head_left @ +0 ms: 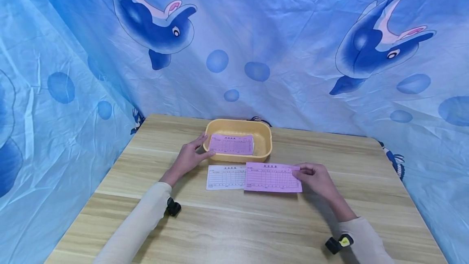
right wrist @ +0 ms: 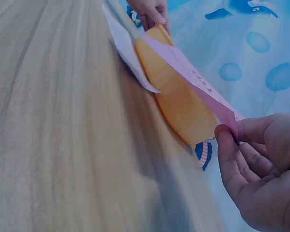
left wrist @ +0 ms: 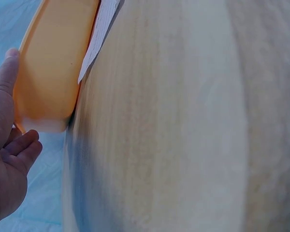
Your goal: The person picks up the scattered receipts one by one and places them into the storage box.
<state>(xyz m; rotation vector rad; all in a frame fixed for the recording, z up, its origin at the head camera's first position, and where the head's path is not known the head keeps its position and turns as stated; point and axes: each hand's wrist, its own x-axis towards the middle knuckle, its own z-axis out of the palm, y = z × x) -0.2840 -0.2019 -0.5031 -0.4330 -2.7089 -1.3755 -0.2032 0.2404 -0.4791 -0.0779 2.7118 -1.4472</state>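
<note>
My left hand [head_left: 187, 159] holds the left end of a yellow plastic tray [head_left: 262, 139], with the thumb at its near rim and the fingers at its left side. Inside that tray lies a pink printed form [head_left: 231, 145], a pale edge showing under it. Between thumb and fingers, my right hand [head_left: 318, 180] pinches the right edge of another pink form [head_left: 272, 177]. In the right wrist view this form [right wrist: 193, 77] is lifted above the table, slanting. A white printed form [head_left: 225, 177] lies in front of the tray, its right part hidden by the pink one.
The wooden table [head_left: 234, 223] carries all of this. Behind it and at both sides hangs a blue curtain [head_left: 293, 105] with dolphins on it. Striped tasselled cords [head_left: 395, 160] show at the table's back and side edges.
</note>
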